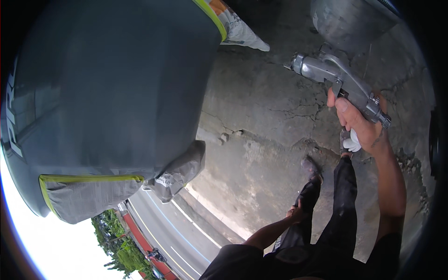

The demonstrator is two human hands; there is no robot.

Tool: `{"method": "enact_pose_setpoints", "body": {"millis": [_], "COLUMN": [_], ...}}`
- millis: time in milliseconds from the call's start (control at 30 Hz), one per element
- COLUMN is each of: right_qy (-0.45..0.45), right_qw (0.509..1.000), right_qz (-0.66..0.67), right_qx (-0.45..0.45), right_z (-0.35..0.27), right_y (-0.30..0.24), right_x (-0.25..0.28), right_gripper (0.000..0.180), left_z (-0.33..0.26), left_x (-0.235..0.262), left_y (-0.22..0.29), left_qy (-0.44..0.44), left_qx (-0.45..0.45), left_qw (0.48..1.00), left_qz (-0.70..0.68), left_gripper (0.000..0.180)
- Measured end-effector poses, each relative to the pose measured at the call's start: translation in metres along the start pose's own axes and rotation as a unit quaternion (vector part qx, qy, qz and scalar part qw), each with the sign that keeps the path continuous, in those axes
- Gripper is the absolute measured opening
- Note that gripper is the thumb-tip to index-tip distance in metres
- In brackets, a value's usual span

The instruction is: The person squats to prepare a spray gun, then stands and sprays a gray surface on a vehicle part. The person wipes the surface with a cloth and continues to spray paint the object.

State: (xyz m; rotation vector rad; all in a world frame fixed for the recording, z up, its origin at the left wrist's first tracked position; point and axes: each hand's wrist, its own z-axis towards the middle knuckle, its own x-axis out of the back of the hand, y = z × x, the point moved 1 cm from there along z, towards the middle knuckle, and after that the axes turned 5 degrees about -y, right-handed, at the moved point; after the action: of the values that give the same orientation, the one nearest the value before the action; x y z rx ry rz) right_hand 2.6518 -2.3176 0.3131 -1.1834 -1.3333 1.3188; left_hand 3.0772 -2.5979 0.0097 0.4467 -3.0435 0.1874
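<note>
My right hand [359,123] grips a silver metal spray gun [336,77] by its handle, nozzle pointing left, its metal cup [347,21] above it at the top right. A white rag [353,141] shows under the palm. My left hand [297,213] hangs low beside my dark trousers, fingers loosely curled, holding nothing that I can see. A large grey-painted vehicle body panel [107,93] fills the left, an arm's length from the gun's nozzle.
Newspaper masking with yellow-green tape [88,186] covers the panel's lower edge, and more paper [240,30] sits at the top. Cracked concrete ground [266,112] lies below. A road [172,228] with trees and a red kerb runs at the bottom left.
</note>
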Motion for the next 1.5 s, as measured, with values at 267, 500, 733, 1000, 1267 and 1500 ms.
{"method": "enact_pose_setpoints", "body": {"millis": [267,500,733,1000,1267,1500], "right_qy": [-0.002,0.009,-0.004,-0.008,-0.088,-0.075], "right_qw": [0.999,0.999,0.999,0.999,0.995,0.986], "right_qz": [0.036,0.031,0.046,0.047,0.04,0.047], "right_qx": [-0.001,-0.006,-0.014,0.006,0.039,0.142], "right_z": [0.006,0.007,0.007,0.002,-0.001,-0.002], "right_y": [0.018,0.031,0.041,0.05,0.05,0.054], "right_x": [0.001,0.007,-0.002,0.004,-0.005,-0.012], "right_gripper": [0.03,0.029,0.029,0.025,0.023,0.037], "left_z": [0.004,0.009,0.006,0.012,0.011,0.011], "left_x": [-0.005,-0.009,-0.005,-0.011,-0.006,-0.004], "left_y": [-0.004,-0.008,-0.006,-0.011,-0.008,-0.007], "left_qy": [0.019,0.022,0.007,0.028,0.014,0.013], "left_qx": [-0.009,-0.014,-0.03,-0.032,-0.019,-0.009], "left_qw": [1.0,1.0,0.999,0.999,0.999,1.0], "left_qz": [0.013,0.014,0.021,0.025,0.028,0.021], "left_gripper": [0.116,0.119,0.117,0.121,0.121,0.121]}}
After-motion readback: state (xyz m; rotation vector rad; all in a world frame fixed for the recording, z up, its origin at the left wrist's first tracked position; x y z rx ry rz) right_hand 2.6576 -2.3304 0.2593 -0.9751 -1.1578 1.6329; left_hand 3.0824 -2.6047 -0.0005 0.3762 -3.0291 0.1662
